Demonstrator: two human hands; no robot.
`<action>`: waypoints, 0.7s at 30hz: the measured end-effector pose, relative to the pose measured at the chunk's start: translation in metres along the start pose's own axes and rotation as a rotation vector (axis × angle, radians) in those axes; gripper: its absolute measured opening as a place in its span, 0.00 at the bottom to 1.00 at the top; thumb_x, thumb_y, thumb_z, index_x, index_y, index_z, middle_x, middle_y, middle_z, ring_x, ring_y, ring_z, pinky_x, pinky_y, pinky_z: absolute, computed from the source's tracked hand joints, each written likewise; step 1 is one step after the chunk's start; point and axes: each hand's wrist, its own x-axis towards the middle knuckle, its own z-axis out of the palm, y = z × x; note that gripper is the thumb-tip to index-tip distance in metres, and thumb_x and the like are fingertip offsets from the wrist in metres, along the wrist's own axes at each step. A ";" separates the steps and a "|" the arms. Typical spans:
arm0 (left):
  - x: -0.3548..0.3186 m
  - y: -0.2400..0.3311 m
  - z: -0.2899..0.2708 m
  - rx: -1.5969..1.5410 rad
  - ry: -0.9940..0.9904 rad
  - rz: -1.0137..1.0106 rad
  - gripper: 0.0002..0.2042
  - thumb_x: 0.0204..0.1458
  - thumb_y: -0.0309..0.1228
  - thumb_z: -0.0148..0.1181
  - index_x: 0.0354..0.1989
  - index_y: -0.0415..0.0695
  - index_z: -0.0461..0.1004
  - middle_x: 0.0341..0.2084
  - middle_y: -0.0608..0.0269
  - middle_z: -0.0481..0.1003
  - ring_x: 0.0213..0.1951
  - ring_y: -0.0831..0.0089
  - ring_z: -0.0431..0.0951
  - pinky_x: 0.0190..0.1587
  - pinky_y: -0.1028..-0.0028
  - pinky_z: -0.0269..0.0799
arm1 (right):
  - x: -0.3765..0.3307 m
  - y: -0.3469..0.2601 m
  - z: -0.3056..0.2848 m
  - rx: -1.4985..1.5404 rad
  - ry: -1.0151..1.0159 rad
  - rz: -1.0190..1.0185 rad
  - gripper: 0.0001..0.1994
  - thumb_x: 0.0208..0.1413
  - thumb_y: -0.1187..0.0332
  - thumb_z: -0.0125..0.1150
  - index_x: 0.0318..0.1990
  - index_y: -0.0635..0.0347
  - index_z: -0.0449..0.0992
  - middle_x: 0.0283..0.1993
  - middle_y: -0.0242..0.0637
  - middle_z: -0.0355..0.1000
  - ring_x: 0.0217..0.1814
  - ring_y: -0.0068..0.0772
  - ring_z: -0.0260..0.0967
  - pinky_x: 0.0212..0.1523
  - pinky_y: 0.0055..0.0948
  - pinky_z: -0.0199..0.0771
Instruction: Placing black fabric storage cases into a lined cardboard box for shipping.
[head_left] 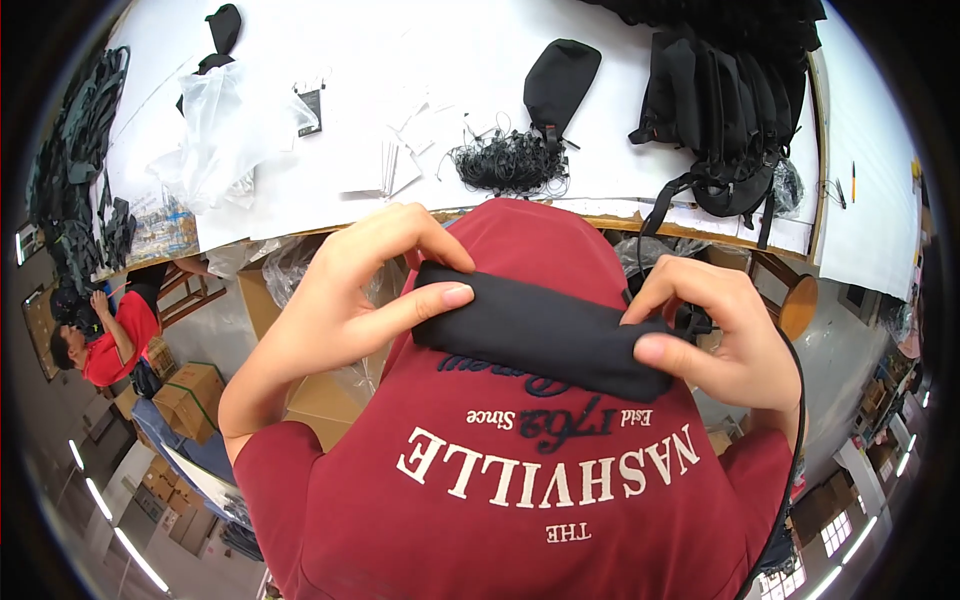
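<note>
A long, flat piece of black fabric (pixel 540 325), folded or rolled into a band, is stretched between my two hands in front of my chest. My left hand (pixel 375 285) pinches its left end, with the thumb on the near face and the fingers over the upper edge. At the other end, my right hand (pixel 715 330) grips it between thumb and curled fingers. The band tilts slightly down to the right. Beyond it on the white table lie a tangled bundle of thin black cords (pixel 505 165) and a flat black pouch (pixel 565 85).
Black bags with straps (pixel 715 120) are piled at the table's right. White cards (pixel 385 170) and a clear plastic bag (pixel 215 130) lie left of the cords. The white table (pixel 400 60) ends just past my hands. Far left, a person in red (pixel 125 340) sits near cardboard boxes (pixel 190 400).
</note>
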 end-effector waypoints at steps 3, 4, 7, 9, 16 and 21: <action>0.000 0.006 0.001 -0.064 0.040 -0.134 0.09 0.42 0.25 0.63 0.32 0.36 0.74 0.27 0.61 0.72 0.32 0.71 0.72 0.39 0.75 0.65 | 0.000 0.001 0.004 -0.066 0.034 -0.009 0.10 0.47 0.69 0.64 0.29 0.65 0.70 0.27 0.36 0.69 0.27 0.29 0.66 0.28 0.24 0.65; 0.000 0.006 0.000 -0.026 0.006 -0.123 0.08 0.41 0.25 0.63 0.31 0.36 0.74 0.26 0.62 0.72 0.31 0.72 0.71 0.37 0.75 0.65 | 0.000 0.002 0.004 -0.065 0.033 -0.008 0.10 0.47 0.69 0.64 0.29 0.65 0.70 0.27 0.36 0.69 0.27 0.29 0.66 0.28 0.24 0.65; -0.002 0.005 0.001 0.008 -0.016 -0.110 0.07 0.41 0.25 0.64 0.28 0.36 0.75 0.23 0.63 0.70 0.28 0.73 0.69 0.33 0.76 0.63 | 0.000 0.004 0.005 -0.089 0.094 0.024 0.09 0.47 0.70 0.63 0.27 0.64 0.68 0.26 0.35 0.67 0.26 0.29 0.65 0.27 0.24 0.64; -0.004 0.005 0.002 0.004 -0.002 -0.108 0.07 0.41 0.25 0.64 0.27 0.35 0.74 0.22 0.64 0.70 0.27 0.75 0.68 0.31 0.76 0.63 | 0.003 0.003 0.005 -0.176 0.119 0.028 0.10 0.47 0.71 0.63 0.27 0.65 0.67 0.25 0.36 0.66 0.26 0.30 0.64 0.27 0.24 0.63; -0.002 -0.007 0.001 -0.150 0.025 -0.268 0.06 0.44 0.24 0.64 0.24 0.36 0.74 0.21 0.66 0.70 0.24 0.81 0.67 0.28 0.80 0.61 | 0.005 0.024 -0.004 0.132 0.006 0.227 0.10 0.49 0.70 0.62 0.26 0.63 0.66 0.26 0.27 0.67 0.29 0.16 0.63 0.28 0.19 0.63; 0.019 -0.039 -0.005 -0.211 0.022 -0.099 0.11 0.46 0.29 0.65 0.36 0.37 0.74 0.33 0.62 0.73 0.37 0.77 0.72 0.41 0.78 0.66 | 0.017 0.051 -0.003 0.497 -0.015 0.281 0.09 0.52 0.69 0.61 0.27 0.60 0.66 0.26 0.24 0.67 0.30 0.11 0.61 0.29 0.14 0.59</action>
